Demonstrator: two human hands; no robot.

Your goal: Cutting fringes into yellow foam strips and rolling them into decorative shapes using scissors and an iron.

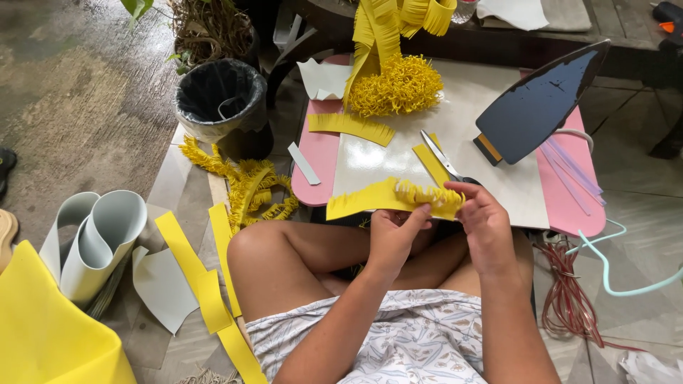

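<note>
Person seated cross-legged on the floor, knees bare, patterned shorts nearest the camera. Both hands are raised over the lap at the near edge of the low surface [370,160].

Left hand [390,238] is clenched on the lower edge of a fringed yellow foam strip [370,199], thumb on the front face. Right hand [487,224] grasps the same strip at its right end, fingertips pinching the curled fringe. The strip runs left to right between the hands, its free end extending out past the left hand and its fringe pointing up and away from the person.

On the floor to the person's left: flat yellow foam strips [206,284], a sheet of yellow foam [50,334], rolled grey foam sheets [96,238], and a tangle of fringed yellow offcuts [249,188]. To the right, a red coiled cable [565,291] and a pale green cord [612,274].

On the surface, just beyond the hands, scissors [441,156] lie across a plain yellow strip [429,163]. Farther on, a clothes iron [537,107] stands tilted on its heel, soleplate facing the camera. A short fringed strip [352,128] lies at the left, and a bundled yellow fringe ball [395,85] sits at the far edge.

Beyond the surface's left side, a black-lined waste bin [220,99] stands on the floor.
</note>
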